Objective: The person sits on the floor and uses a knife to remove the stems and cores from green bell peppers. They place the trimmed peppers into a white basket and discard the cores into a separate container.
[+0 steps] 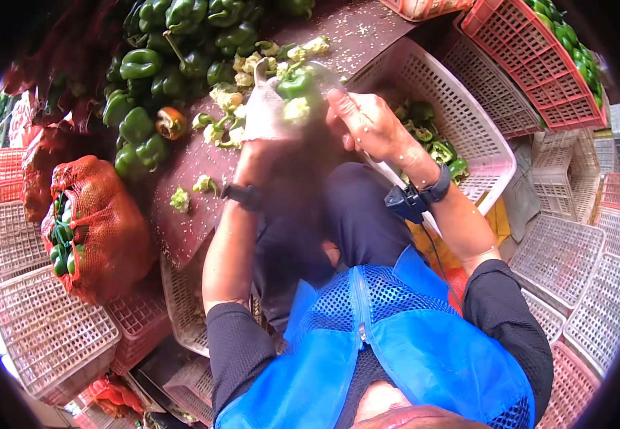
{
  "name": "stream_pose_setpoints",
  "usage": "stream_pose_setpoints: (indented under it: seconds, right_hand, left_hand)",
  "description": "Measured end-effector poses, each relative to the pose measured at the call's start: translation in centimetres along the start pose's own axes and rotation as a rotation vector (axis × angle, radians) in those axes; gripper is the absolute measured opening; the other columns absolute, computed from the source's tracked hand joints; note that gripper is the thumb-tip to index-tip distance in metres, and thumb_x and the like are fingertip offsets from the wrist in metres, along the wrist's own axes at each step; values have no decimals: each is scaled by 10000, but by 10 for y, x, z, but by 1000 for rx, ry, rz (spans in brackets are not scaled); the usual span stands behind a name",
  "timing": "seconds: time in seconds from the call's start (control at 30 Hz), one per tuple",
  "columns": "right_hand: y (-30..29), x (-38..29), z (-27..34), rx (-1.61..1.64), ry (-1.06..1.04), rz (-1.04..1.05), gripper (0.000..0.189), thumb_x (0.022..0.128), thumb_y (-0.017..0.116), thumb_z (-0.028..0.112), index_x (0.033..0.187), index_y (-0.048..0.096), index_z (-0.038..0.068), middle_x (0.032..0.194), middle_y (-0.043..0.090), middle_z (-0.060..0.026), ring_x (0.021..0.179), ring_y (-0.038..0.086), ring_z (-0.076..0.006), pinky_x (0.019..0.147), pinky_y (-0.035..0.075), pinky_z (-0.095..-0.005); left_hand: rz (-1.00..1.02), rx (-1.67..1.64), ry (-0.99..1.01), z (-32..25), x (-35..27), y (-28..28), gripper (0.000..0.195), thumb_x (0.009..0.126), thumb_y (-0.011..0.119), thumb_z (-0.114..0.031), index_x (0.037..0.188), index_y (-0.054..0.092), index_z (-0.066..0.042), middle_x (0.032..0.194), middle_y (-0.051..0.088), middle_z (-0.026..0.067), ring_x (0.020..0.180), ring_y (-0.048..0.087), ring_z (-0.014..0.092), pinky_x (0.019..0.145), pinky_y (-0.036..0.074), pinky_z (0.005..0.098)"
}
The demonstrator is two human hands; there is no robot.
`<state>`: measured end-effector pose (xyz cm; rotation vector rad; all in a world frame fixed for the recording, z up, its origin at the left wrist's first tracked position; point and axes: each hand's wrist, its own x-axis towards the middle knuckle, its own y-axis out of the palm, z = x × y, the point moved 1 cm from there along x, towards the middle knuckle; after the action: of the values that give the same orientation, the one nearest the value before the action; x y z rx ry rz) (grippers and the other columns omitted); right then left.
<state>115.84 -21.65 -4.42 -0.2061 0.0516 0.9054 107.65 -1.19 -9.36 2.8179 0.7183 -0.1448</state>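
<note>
My left hand [269,107], in a whitish glove, holds a green bell pepper [296,83]. A pale seed core [296,110] shows just below that pepper. Close on its right, my bare right hand [366,120] is curled around what looks like a bladed tool [327,75], grey and blurred by motion; its handle is hidden. Cut-out pepper cores [227,99] with pale seeds lie around the left hand on a dark red work surface [197,161]. Whole green bell peppers [141,63] are heaped beyond it. Cut green peppers [444,153] lie in a pale plastic crate [489,139] beside my right forearm.
An orange-brown pepper [170,123] sits at the heap's edge. A red mesh sack [111,214] of green produce stands at the left. Stacked plastic crates [52,327] flank both sides; a red crate [540,64] holds green produce. A cable runs from my right wrist device [409,202].
</note>
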Motion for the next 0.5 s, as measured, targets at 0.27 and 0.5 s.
stream_pose_setpoints:
  seconds: [0.27, 0.5]
  right_hand:
    - [-25, -2, -21, -129, -10, 171, 730, 1095, 382, 616, 838, 686, 3, 578, 607, -56, 529, 623, -138, 516, 496, -309]
    - [-85, -13, -58, -45, -76, -94, 553, 1087, 524, 508, 1155, 737, 2, 848, 734, -95, 700, 676, -144, 663, 556, -328]
  left_hand:
    - [37, -308, -174, -21, -5, 37, 541, 1032, 433, -604, 1030, 709, -138, 790, 697, 11, 542, 589, 168, 441, 431, 330]
    - [54, 6, 5, -18, 18, 75, 427, 979, 500, -476, 1037, 719, -113, 812, 713, 35, 601, 624, 179, 508, 468, 333]
